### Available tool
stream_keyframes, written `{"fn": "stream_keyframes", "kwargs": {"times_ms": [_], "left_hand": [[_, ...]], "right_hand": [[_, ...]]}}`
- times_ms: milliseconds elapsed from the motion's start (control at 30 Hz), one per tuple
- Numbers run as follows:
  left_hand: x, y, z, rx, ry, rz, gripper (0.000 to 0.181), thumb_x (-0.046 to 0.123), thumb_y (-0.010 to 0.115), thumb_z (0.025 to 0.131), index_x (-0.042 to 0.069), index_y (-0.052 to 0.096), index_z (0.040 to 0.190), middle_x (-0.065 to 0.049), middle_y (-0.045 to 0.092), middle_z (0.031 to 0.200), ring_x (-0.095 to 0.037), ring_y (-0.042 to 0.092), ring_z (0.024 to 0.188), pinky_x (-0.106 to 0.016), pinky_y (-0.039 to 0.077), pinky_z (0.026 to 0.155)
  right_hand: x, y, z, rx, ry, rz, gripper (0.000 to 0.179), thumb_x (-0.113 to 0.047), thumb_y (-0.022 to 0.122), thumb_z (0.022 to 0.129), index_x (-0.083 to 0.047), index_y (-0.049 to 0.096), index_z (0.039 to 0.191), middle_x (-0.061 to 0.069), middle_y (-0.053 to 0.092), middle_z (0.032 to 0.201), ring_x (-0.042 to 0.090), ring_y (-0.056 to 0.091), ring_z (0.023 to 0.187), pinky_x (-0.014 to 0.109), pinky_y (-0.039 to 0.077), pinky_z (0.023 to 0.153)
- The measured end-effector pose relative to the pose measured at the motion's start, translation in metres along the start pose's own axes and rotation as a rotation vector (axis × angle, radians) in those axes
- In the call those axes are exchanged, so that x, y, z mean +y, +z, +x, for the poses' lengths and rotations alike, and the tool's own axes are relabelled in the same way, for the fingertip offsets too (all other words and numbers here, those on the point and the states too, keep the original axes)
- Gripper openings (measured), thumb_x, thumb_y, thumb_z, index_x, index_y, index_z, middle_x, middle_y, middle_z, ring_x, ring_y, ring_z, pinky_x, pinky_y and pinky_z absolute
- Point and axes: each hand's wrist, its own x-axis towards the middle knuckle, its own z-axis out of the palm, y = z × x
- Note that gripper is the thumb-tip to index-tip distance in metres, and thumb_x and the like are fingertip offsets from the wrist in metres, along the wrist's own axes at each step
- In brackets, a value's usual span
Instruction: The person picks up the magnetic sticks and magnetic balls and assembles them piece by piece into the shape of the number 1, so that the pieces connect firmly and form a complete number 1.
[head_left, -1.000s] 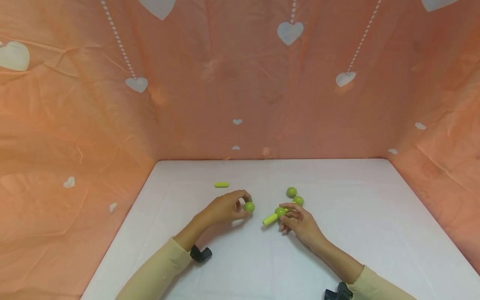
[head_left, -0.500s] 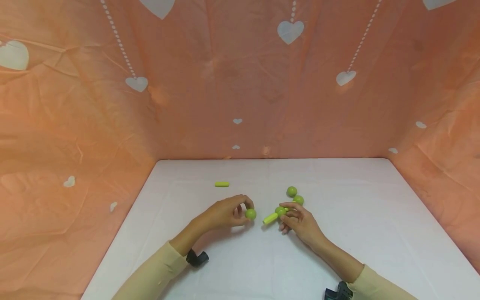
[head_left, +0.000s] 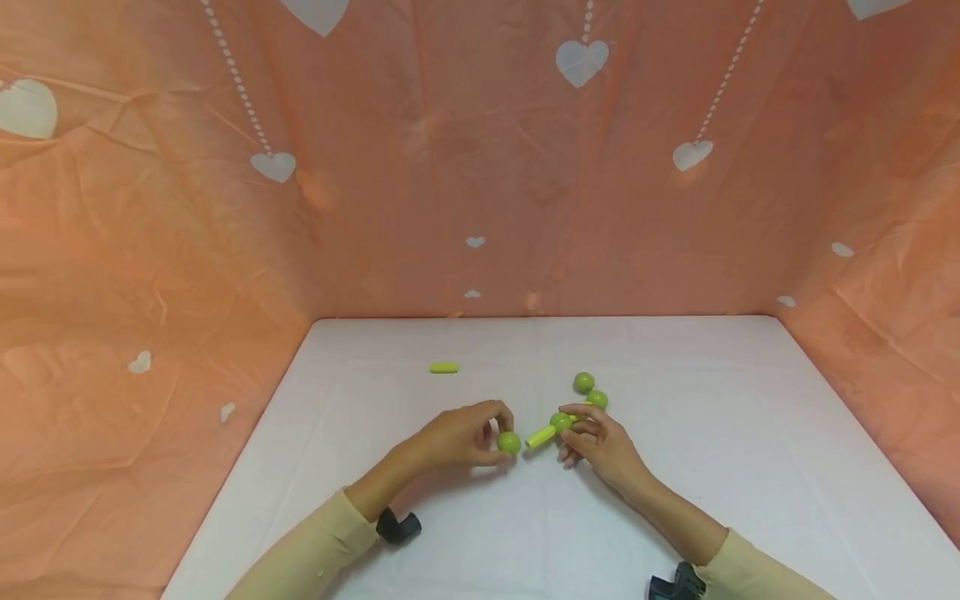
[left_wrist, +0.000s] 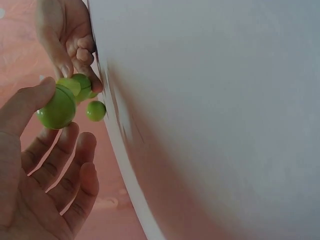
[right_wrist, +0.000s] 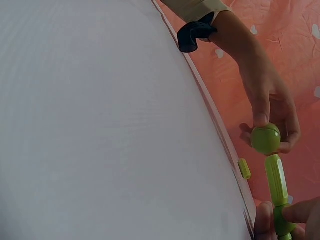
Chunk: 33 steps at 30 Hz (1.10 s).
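Between thumb and fingers, my left hand (head_left: 465, 437) pinches a green ball (head_left: 509, 442), which shows a seam line in the left wrist view. Just right of it, the free end of a ribbed yellow-green stick (head_left: 541, 437) points at the ball; a narrow gap lies between them in the head view. The stick's other end joins a second green ball (right_wrist: 284, 222), gripped by my right hand (head_left: 603, 450). Behind those fingers more yellow-green shows, leading to another ball (head_left: 597, 400); the fingers partly hide that joint.
A separate green ball (head_left: 584, 383) lies on the white table (head_left: 675, 375) beyond the right hand. A loose yellow-green stick (head_left: 444, 367) lies farther back on the left. Orange sheeting (head_left: 480, 167) with white hearts stands around the table's back and sides.
My left hand has brought its ball nearer to me and slightly right, close to the stick's free end. The right hand and its pieces stay nearly still.
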Motion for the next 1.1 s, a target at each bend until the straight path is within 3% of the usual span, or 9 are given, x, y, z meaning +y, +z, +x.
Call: {"fn": "stream_keyframes", "kwargs": {"times_ms": [1100], "left_hand": [[0.014,0.004,0.007,-0.037,-0.009,0.051,0.039,0.038,0.089,0.091,0.028,0.059,0.114,0.009,0.067,0.096,-0.008,0.061,0.08,-0.022,0.05,0.068]], "right_hand": [[0.001,0.0,0.0,-0.016,-0.033,0.049,0.05,-0.001,0.072,0.101,0.009,0.051,0.146,0.029,0.071,0.107,0.017,0.073,0.073,0.031,0.063,0.071]]}}
